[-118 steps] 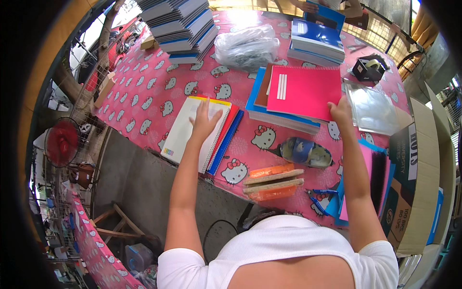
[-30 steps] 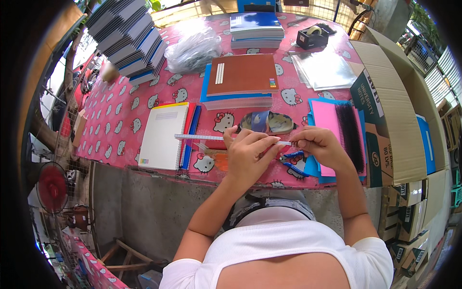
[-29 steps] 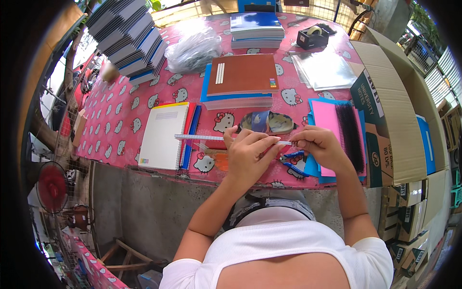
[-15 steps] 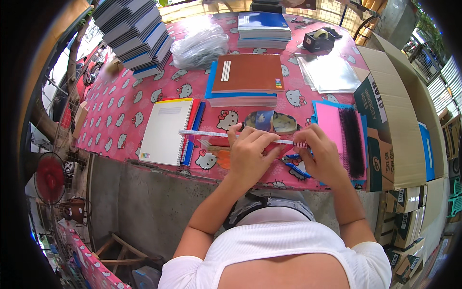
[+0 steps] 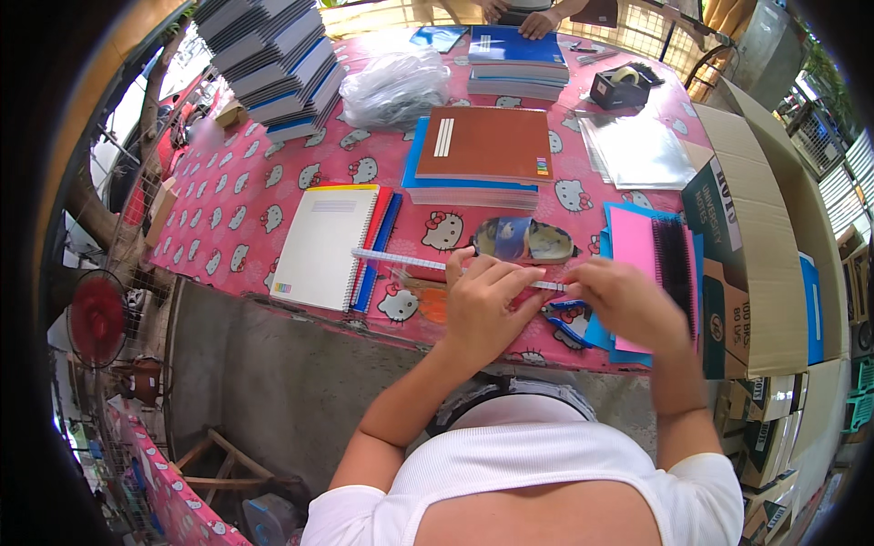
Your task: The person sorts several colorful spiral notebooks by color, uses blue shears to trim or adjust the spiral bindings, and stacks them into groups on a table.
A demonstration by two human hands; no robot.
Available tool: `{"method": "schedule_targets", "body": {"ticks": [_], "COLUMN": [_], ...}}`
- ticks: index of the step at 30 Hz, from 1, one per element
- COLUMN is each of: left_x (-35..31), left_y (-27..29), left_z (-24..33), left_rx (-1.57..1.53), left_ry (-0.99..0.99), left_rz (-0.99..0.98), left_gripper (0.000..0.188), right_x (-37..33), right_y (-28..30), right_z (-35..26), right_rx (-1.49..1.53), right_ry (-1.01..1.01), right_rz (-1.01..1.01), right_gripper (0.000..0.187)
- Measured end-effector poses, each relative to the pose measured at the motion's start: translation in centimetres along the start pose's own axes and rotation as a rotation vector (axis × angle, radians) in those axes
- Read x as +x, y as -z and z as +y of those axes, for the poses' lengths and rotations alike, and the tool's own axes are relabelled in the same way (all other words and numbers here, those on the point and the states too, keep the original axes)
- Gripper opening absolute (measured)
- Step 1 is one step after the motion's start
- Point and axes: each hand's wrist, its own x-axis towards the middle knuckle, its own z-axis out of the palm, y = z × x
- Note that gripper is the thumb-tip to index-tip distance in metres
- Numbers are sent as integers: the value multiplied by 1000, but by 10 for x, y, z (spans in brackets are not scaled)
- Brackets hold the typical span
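Note:
My left hand is closed around a long, narrow notebook edge, white with small coil-like marks, seen from above. The notebook's covers are mostly out of sight. At its right end, my right hand has its fingers pinched together and slightly blurred. What they pinch is too small to make out. Blue-handled pliers lie below the right hand. Beside it, black spiral coils rest on a pink sheet over blue ones. Left of my hands lies a white spiral notebook on yellow, red and blue ones.
Beyond my hands are a patterned sandal and a brown-topped notebook stack. Farther back stand tall notebook piles, plastic bags, clear sheets and a tape dispenser. A co-worker's hand touches blue notebooks. Cardboard boxes stand right.
My right hand has shifted and turned at the notebook's end, leaving the pliers more in view. The left hand keeps its hold. A co-worker's hands have come onto the far blue stack.

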Motion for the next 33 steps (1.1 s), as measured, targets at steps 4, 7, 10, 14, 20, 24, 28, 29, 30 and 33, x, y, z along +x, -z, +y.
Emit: {"method": "schedule_targets", "body": {"ticks": [4,7,10,14,20,24,28,29,30,33], "left_x": [1,2,-3,-1,-3,-1,3,-1,-2,9], "left_y": [-4,2,5,6,5,-1,0,0,0,-4], "left_z": [4,-4,-5,-3,2,-3,-7,-9,-9,-10], "left_rx": [-57,-72,-75,-59,72,51,14,11,9,-67], "left_ry": [71,34,-29,-33,40,13,30,50,71,101], "left_rz": [28,-22,-41,-23,25,59,-2,-17,-22,20], "left_gripper": [21,23,23,25,27,29,30,30,30,32], "right_x": [72,87,88,79,53,25,17,18,21,28], "right_y": [2,-20,-21,-98,-111,-61,-33,-29,-25,-28], "right_z": [54,67,71,113,117,117,107,104,104,94], "right_rx": [250,601,322,-327,-156,1121,760,870,973,742], "right_ry": [-258,-429,-392,-35,-267,-3,-129,-192,-249,-33], "right_rz": [-441,-676,-684,-524,-166,33,-145,-92,-42,-103], "right_gripper": [27,31,44,61,55,54,55,54,52,45]}}
